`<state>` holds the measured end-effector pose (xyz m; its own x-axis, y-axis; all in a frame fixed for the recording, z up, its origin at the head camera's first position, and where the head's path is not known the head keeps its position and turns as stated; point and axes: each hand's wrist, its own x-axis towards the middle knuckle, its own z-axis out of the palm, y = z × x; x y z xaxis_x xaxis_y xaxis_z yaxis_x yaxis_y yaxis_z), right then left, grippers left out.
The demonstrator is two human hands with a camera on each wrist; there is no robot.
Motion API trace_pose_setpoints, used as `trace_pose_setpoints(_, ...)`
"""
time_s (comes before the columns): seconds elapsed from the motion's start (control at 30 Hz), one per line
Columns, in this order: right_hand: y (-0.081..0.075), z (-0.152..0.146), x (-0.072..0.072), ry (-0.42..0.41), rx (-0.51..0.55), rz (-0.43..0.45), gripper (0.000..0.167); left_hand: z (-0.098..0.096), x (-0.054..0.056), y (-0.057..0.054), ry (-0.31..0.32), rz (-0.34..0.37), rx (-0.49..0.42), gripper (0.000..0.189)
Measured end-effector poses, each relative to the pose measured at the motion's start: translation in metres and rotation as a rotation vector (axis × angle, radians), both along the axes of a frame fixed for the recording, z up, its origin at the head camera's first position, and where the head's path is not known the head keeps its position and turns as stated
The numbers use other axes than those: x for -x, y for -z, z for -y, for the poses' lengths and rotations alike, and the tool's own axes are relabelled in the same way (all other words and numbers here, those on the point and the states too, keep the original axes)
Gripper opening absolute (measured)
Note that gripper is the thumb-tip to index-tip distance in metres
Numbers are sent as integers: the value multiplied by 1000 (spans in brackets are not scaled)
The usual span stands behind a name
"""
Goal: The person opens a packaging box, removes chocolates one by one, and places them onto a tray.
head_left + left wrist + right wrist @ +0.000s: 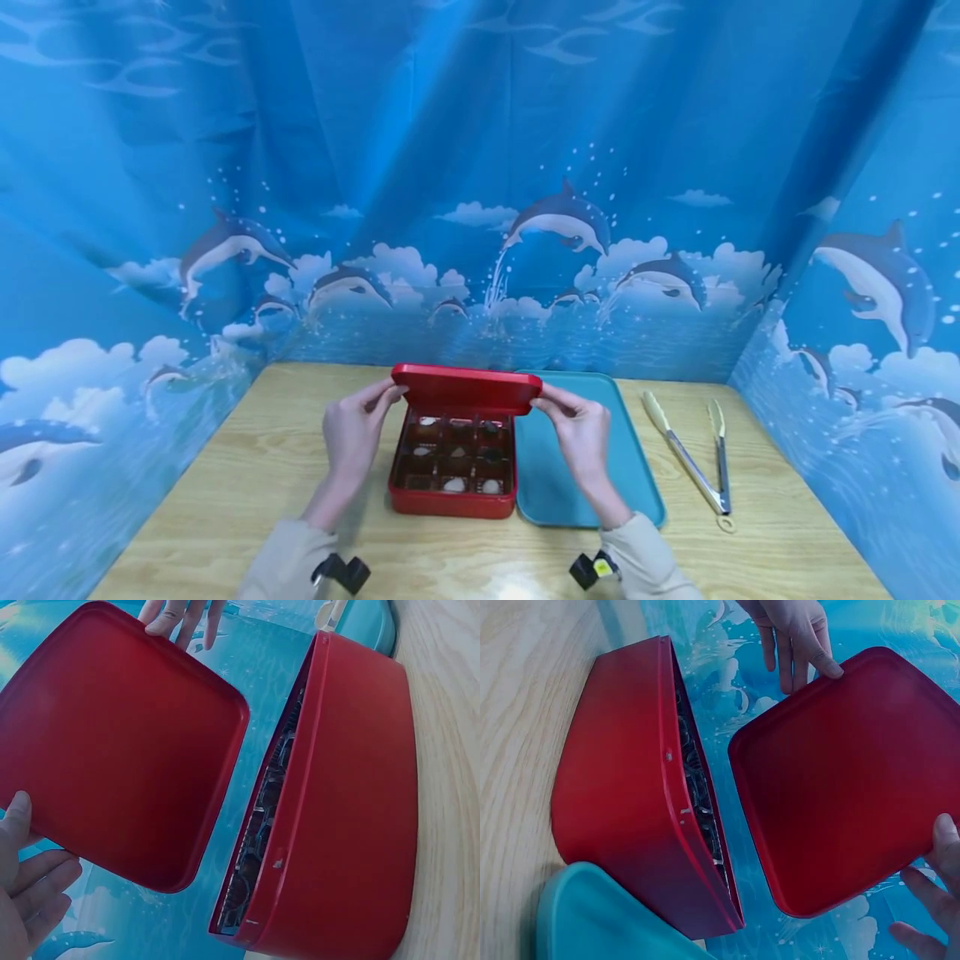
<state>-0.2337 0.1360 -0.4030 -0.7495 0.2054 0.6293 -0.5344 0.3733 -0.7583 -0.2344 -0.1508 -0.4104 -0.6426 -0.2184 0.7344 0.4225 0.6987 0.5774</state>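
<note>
A red lid (467, 390) is held tilted above a red tin box (453, 504), apart from it in both wrist views. My left hand (354, 427) pinches the lid's left edge between thumb and fingers. On the opposite edge my right hand (583, 429) pinches it the same way. Inside the tin, a clear divided insert holds several small pieces, some dark and some whitish, like chocolates (457, 452); their exact kind is hard to make out. In the left wrist view the lid's plain red underside (127, 750) faces the camera.
A teal tray (551, 483) lies right beside the tin, under my right forearm. Farther right, metal tongs (693, 467) with cream tips rest spread on the wooden table (247, 467). A blue dolphin-print curtain (420, 167) hangs behind and at both sides.
</note>
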Motion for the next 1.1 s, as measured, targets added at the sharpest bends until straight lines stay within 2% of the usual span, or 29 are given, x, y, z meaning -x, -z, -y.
trace_pose_setpoints(0.1,-2,-1,0,-64,71,19,25,-1,0,-3,-2,25,6,19)
trace_pose_setpoints(0.2,0,-4,3,-119,122,89,28,-2,0,-6,-9,58,0,19)
trace_pose_setpoints(0.3,-1,-6,3,-180,178,191,31,-2,0,-8,-21,89,-14,21)
trace_pose_setpoints(0.43,-1,-6,4,-247,276,362,34,-1,3,-6,6,136,-38,24)
trace_pose_setpoints(0.53,2,-6,6,-248,296,458,36,0,5,-2,65,189,-81,24)
trace_pose_setpoints(0.63,8,-7,9,-254,298,516,39,2,6,2,135,250,-141,22)
trace_pose_setpoints(0.83,17,-13,16,-261,354,611,42,5,4,11,352,423,-280,31)
trace_pose_setpoints(0.93,21,-16,18,-269,364,660,43,6,3,16,432,508,-356,36)
trace_pose_setpoints(1.1,26,-17,17,-307,369,713,48,8,0,23,470,633,-481,36)
